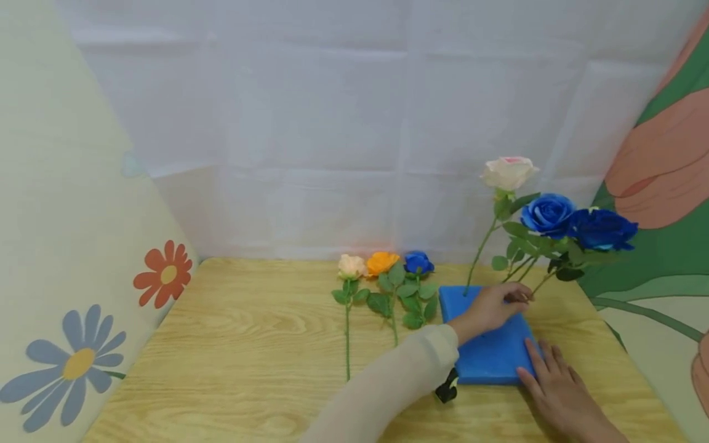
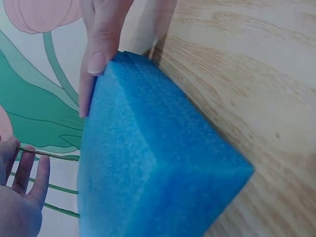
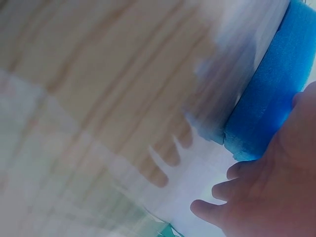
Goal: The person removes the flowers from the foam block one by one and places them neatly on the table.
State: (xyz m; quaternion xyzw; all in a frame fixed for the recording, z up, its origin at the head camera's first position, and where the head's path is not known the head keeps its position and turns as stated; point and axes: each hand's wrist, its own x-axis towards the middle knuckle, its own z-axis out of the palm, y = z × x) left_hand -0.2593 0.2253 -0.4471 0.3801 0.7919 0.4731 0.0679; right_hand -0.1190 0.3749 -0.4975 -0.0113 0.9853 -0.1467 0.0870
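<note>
My left hand (image 1: 498,307) reaches over a blue foam block (image 1: 490,357) and pinches a thin green stem near the block's far right corner. That stem (image 1: 543,284) leads up to a dark blue rose (image 1: 602,229) leaning right. In the left wrist view, the left hand (image 2: 22,197) holds the stem between its fingertips. My right hand (image 1: 559,387) rests against the block's near right edge with fingers spread; the right wrist view shows this hand (image 3: 276,192) touching the block's side. A white rose (image 1: 509,173) and a brighter blue rose (image 1: 548,215) stand up at the block's far side.
Left of the block, a peach rose (image 1: 351,267), an orange rose (image 1: 382,263) and a blue rose (image 1: 418,263) lie on the wooden table (image 1: 249,344). A black item (image 1: 446,389) shows by the left wrist. White cloth (image 1: 310,123) hangs behind the table.
</note>
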